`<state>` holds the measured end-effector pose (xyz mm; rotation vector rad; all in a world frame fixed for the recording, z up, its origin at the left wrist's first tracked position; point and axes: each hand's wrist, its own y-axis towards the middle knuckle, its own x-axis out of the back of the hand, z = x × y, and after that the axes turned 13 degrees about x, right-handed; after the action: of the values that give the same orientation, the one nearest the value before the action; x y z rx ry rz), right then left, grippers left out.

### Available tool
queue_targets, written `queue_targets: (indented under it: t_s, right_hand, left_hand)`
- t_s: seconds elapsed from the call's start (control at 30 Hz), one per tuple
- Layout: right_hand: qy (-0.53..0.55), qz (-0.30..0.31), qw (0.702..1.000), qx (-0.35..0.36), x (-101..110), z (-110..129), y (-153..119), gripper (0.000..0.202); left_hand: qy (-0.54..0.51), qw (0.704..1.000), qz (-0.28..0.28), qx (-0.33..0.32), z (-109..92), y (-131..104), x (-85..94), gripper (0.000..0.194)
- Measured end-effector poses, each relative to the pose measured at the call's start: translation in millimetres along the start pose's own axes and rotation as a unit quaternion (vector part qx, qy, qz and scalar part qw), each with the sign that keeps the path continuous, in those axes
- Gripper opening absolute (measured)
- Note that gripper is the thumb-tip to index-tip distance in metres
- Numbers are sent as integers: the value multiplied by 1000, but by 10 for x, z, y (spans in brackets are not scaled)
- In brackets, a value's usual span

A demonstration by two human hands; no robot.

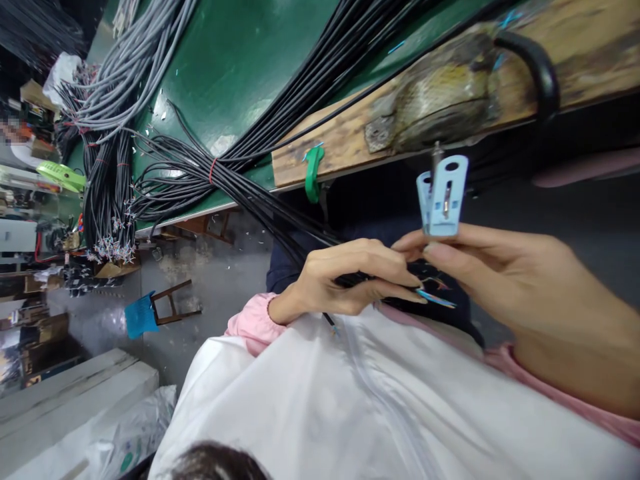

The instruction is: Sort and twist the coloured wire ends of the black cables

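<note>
My left hand (353, 277) is closed around a black cable, and thin blue wire ends (436, 298) stick out past its fingertips. Just to the right, my right hand (480, 260) has thumb and fingers pressed together beneath a light blue clip (447, 197); whatever they pinch is too small to make out. The clip hangs at a metal tip under a tape-wrapped tool (440, 93) on the wooden board (295, 157). A bundle of black cables (235, 183) with a red tie runs from the green table toward my left hand. Another cable end (329, 321) pokes out below that hand.
Grey cables (135, 67) and more black bundles lie on the green table (220, 60) at the upper left. A green clamp (313, 175) sits on the board's edge. A blue stool (141, 315) stands on the floor at the left.
</note>
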<state>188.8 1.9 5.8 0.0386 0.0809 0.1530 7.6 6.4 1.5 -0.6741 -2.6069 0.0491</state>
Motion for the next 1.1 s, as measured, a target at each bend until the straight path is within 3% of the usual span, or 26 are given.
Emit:
queue_targets:
  t_s: [0.17,0.33,0.47,0.57,0.63,0.7,0.77,0.87,0.97,1.1]
  right_hand:
    - [-3,2,1000,-8,-12,-13,-6,59]
    - [-13,3,999,-39,-22,-38,-16,66]
    - [3,67,997,-41,-12,-49,8,68]
    - [7,174,984,-44,-64,-43,48,71]
    - [-3,235,971,-40,-148,-29,58,73]
    - [-17,259,965,-30,-252,-14,46,73]
    - [-26,275,961,-22,-346,-5,19,66]
    - [-39,284,958,-10,-434,-9,-21,56]
    - [-49,283,958,0,-465,-24,-39,45]
    - [-57,280,958,8,-486,-46,-46,34]
  left_hand:
    - [2,998,-18,-62,-60,17,-12,85]
    - [7,995,-49,-92,-26,-2,-38,69]
    - [-56,959,-173,-217,93,17,-56,42]
    - [2,931,-289,-224,52,78,101,27]
    - [110,918,-325,-201,-78,169,314,17]
    - [225,902,-344,-133,-257,326,577,17]
    - [335,888,-315,-10,-443,545,834,24]
    - [436,853,-255,132,-670,891,1097,53]
    - [511,815,-206,178,-799,1118,1175,42]
    - [580,770,-190,184,-856,1184,1105,30]
